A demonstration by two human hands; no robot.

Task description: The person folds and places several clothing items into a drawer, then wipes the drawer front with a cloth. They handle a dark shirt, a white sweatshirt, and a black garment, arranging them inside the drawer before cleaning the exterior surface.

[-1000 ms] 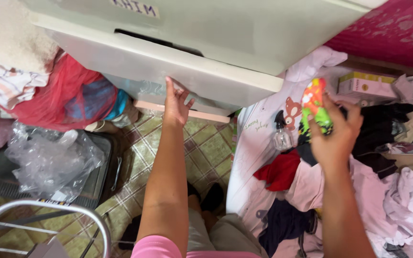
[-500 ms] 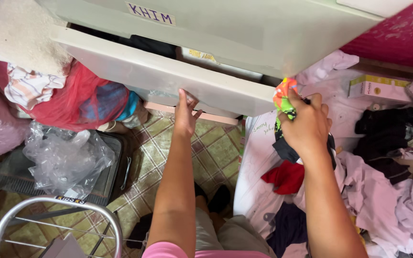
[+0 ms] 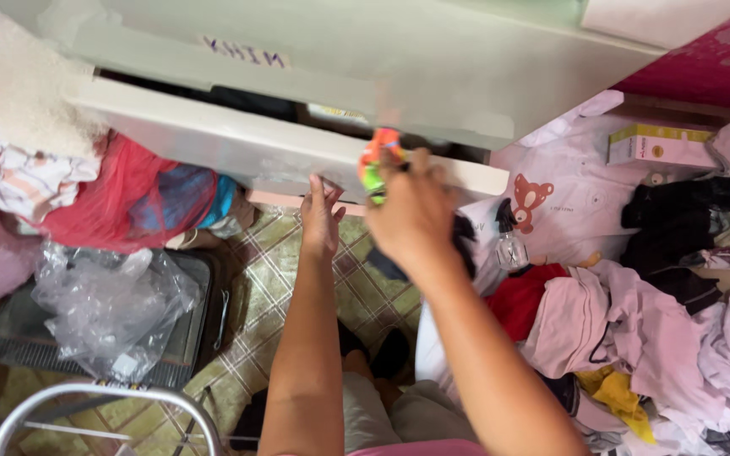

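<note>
Since half a second ago my right hand (image 3: 411,215) carried the orange-green toy (image 3: 375,165), fingers clamped, over the open drawer (image 3: 238,143); left hand (image 3: 321,218) gripped the drawer's underside.

The open drawer (image 3: 280,152) leaves me a narrow gap under the cabinet top (image 3: 433,67). My left hand (image 3: 321,221) grips its front, and clothes (image 3: 678,338) crowd my right.
</note>
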